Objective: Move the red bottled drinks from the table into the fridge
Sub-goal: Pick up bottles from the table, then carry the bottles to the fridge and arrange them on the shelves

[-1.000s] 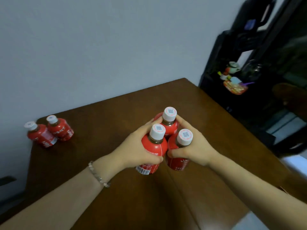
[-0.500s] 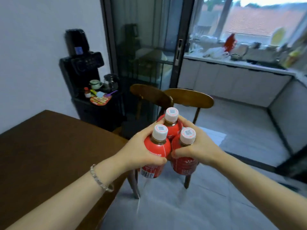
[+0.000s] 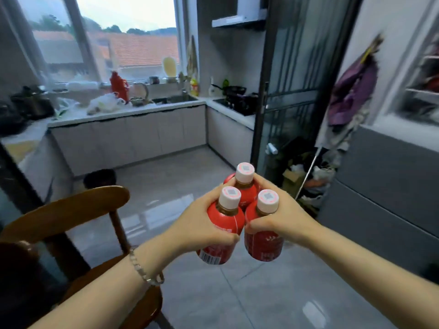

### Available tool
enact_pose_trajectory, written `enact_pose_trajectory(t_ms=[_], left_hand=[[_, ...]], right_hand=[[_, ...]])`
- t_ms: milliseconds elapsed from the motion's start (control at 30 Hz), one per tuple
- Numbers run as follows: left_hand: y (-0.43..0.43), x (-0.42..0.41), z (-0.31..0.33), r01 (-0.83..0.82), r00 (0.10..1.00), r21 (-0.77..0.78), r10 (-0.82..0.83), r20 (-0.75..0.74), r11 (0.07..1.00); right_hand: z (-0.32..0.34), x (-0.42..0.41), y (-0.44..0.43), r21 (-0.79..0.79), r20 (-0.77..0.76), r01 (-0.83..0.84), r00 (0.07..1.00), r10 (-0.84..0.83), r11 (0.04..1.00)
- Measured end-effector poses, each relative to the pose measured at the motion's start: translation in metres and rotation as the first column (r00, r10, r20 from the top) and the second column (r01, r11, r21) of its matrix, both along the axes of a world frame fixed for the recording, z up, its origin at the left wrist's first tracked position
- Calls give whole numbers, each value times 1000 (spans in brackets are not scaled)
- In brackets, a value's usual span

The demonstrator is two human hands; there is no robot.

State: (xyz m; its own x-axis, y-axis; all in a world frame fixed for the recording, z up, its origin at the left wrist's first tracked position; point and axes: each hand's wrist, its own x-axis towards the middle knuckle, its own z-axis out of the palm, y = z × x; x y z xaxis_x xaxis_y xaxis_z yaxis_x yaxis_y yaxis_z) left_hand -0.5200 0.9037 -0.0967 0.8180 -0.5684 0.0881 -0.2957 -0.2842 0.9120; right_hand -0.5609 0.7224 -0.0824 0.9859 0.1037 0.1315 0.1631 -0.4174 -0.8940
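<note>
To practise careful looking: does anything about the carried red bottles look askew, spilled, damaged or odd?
Nothing spilled or damaged; caps are on. Oddly, the far bottle is just squeezed between the left hand, gripping the left bottle, and the right hand, gripping the right bottle.

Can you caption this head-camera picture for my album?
Left hand and right hand clasp three red bottled drinks above the grey floor.

Three bottles (image 3: 226, 220) are clustered and touching, one behind two. The left hand (image 3: 199, 224) grips their left side, the right hand (image 3: 285, 217) their right, above the floor (image 3: 190, 172). A chair (image 3: 71, 210) is lower left. The counter (image 3: 128, 112) lies behind, below the window (image 3: 126, 36). The fridge (image 3: 384, 176) stands far right.
</note>
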Motion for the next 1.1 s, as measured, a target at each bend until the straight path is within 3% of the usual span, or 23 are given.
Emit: enact_pose_trajectory(t_ms=[100, 367, 833, 1100], left_hand=[[-80, 62, 11, 245, 969, 16, -245, 11, 969], [-276, 132, 24, 561, 827, -29, -561, 9, 827], [-606, 214, 58, 686, 727, -54, -680, 95, 725], [-792, 292, 76, 787, 615, -59, -774, 153, 614]], right_hand=[[3, 27, -68, 76, 28, 211, 977, -213, 975], [16, 44, -226, 85, 28, 526, 848, -530, 846], [57, 104, -528, -75, 96, 695, 719, -689, 715], [70, 173, -696, -4, 206, 765, 631, -748, 644]])
